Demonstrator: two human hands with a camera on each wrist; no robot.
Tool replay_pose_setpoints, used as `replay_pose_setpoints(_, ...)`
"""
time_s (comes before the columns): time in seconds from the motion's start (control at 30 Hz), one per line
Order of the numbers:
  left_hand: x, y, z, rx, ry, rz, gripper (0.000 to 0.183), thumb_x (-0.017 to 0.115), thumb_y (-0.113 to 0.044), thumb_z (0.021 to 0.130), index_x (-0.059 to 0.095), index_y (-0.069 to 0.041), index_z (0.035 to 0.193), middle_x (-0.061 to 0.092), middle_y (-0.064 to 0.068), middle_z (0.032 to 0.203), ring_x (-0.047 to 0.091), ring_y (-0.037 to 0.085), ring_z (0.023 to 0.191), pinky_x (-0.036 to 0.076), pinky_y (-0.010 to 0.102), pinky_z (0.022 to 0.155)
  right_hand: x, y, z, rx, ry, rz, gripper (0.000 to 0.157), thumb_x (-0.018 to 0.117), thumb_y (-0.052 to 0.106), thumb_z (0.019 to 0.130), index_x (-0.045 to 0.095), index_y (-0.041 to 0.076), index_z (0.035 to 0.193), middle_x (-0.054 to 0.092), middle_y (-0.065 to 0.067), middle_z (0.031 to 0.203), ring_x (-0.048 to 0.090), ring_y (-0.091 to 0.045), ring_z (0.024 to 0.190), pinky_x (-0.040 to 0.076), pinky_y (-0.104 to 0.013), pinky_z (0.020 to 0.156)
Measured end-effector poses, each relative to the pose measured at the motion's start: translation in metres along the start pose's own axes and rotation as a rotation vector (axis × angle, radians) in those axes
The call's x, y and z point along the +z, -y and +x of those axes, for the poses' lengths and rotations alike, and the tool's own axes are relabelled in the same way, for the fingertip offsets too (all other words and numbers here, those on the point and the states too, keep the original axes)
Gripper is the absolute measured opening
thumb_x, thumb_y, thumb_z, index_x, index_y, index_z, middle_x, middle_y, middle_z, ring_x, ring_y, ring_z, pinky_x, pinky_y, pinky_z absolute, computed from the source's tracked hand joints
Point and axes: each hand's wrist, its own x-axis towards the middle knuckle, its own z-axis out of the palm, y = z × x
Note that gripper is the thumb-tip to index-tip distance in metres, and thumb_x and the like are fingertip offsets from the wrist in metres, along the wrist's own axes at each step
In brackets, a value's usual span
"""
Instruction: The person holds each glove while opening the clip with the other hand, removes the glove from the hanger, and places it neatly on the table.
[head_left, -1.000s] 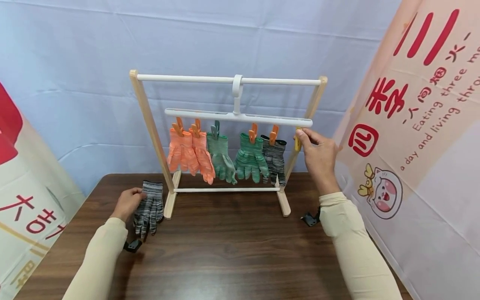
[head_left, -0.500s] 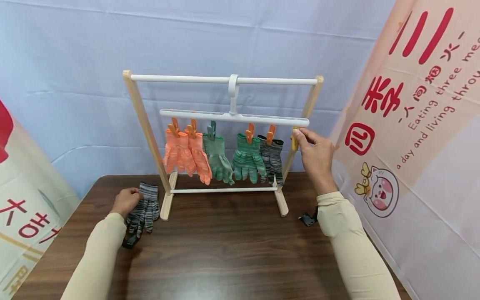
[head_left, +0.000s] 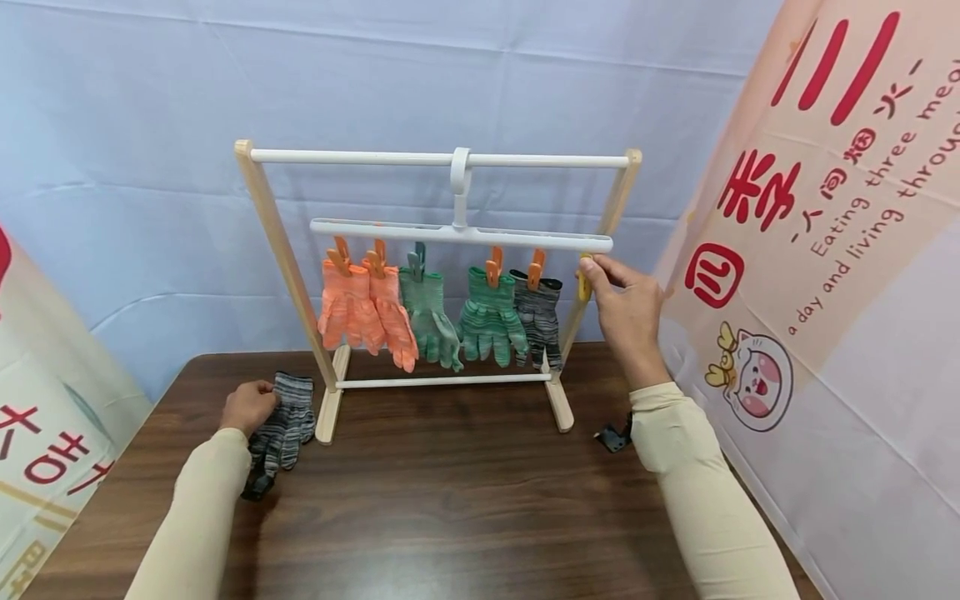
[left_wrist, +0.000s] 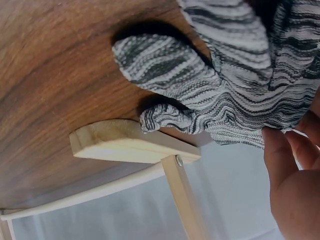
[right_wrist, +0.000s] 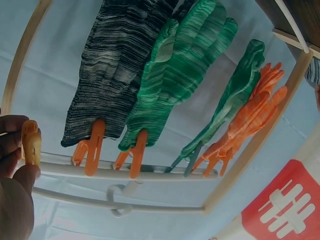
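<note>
My left hand (head_left: 247, 407) pinches a black-and-grey knit glove (head_left: 294, 408) at its edge, low over the left of the table. In the left wrist view, that glove (left_wrist: 230, 95) dangles its fingers above the wood beside the rack's foot. Thumb and fingers of my right hand (head_left: 628, 312) pinch a yellow clothespin (head_left: 585, 279) at the right end of the white hanger (head_left: 525, 239). No glove is in that clothespin (right_wrist: 31, 145) in the right wrist view. Beside it hangs another grey glove (head_left: 536, 312), clipped by an orange clothespin (head_left: 535, 273).
The hanger hooks over the top bar (head_left: 337, 157) of a wooden rack (head_left: 277, 242). Farther left on it hang green gloves (head_left: 491, 321) and orange gloves (head_left: 347, 308), each clipped. A printed cloth (head_left: 795, 275) hangs close by the right arm.
The head view has shifted, so the rack sits farther left in it. My left hand and its glove have lowered slightly. The right hand keeps its pinch on the yellow clothespin.
</note>
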Motion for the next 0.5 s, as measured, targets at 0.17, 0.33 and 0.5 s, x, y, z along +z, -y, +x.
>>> replay_pose_setpoints(0.17,0.0006,-0.0001,0.0015,-0.037,-0.004,0.052,0.046,0.042,-0.023,0.094,0.044,0.006,0.129,0.045,0.029,0.125,0.050,0.032,0.083,0.038,0.039,0.062,0.0005,-0.0006,-0.0004,-0.014,0.008,-0.008,0.038,0.063,0.046,0.082,0.072,0.016,0.102,0.070,-0.002,0.086,0.061,-0.005,0.087,0.046,-0.023,0.070)
replay_pose_setpoints(0.33,0.0037,-0.0001,0.0030,-0.066,-0.027,0.057,0.045,0.043,-0.023,0.093,0.045,0.004,0.129,0.047,0.029,0.123,0.052,0.039,0.091,0.041,0.043,0.063,0.0003,-0.0013,-0.0006,-0.025,0.020,-0.013,0.038,0.063,0.046,0.082,0.072,0.016,0.103,0.070,-0.002,0.087,0.060,-0.006,0.090,0.047,-0.027,0.073)
replay_pose_setpoints(0.5,0.0056,0.0008,0.0043,-0.073,-0.048,0.053,0.042,0.045,-0.023,0.092,0.048,0.002,0.126,0.049,0.028,0.120,0.052,0.042,0.094,0.042,0.047,0.066,-0.0002,-0.0018,-0.0007,-0.024,0.022,-0.019,0.039,0.063,0.047,0.082,0.072,0.016,0.104,0.070,-0.002,0.088,0.060,-0.006,0.090,0.047,-0.030,0.074)
